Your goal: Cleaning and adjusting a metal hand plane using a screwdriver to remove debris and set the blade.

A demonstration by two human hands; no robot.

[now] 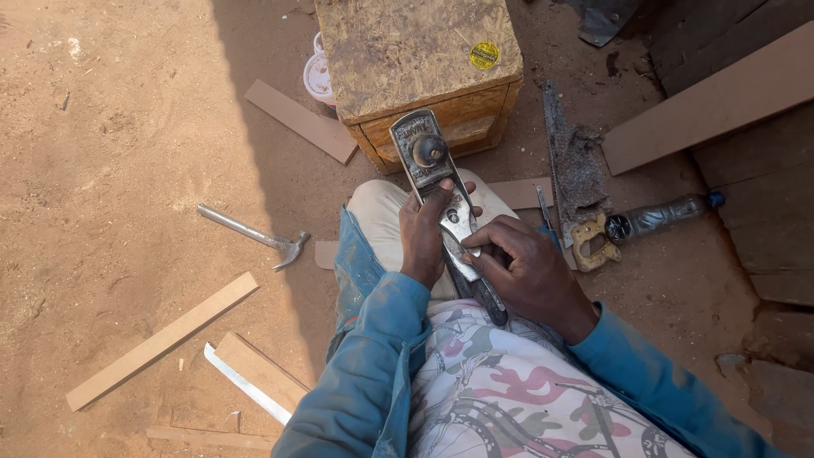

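Clearly heavy and rigid: metal plane (441, 191) lying along the lap, nose toward the box (420, 64). Left hand (424, 233) wraps its body; right hand (521, 267) pinches the blade area by fingertips. Hold the body sides or knob; edge likely sharp.

Hand plane (437, 182): worn dull metal. Box (421, 51): rough chipboard. Hammer (254, 235): matt steel.

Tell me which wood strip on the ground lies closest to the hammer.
The long pale strip just below the hammer, lying diagonally on sunlit dirt; the strip by the wooden box lies farther off.
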